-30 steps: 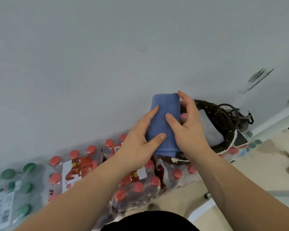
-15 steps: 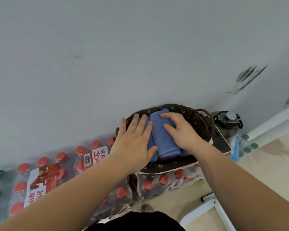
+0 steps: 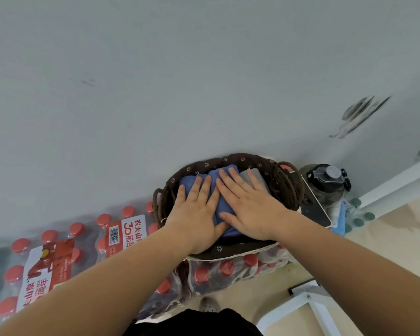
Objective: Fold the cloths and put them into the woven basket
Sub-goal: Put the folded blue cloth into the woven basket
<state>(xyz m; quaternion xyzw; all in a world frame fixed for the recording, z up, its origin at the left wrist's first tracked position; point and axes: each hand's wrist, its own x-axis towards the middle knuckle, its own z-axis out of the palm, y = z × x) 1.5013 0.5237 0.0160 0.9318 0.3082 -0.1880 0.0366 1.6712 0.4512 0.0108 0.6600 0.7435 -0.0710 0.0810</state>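
Wall surface, plain grey-white [image 3: 155, 81], fills the upper view and stands right behind everything. Below it, shrink-wrapped packs of red-capped bottles [image 3: 58, 258] line the floor at the left and run under the dark brown woven basket with a flower-print fabric liner [image 3: 286, 187], which sits on top of them with its far rim close to the wall. Just right of the basket stands a clear water jug with a black lid [image 3: 327, 183], and a white metal frame [image 3: 308, 301] cuts in at the lower right over a strip of bare beige floor.

Inside the basket lie folded blue cloths [image 3: 218, 204] side by side, with a folded pale grey cloth [image 3: 255, 174] against the right wall; how many blue ones there are is hard to tell under the hands. The left hand [image 3: 194, 214] and right hand [image 3: 250, 207] both rest flat, palms down, fingers straight and slightly spread, pressing on the cloths and gripping nothing. Little room remains between cloths and rim.
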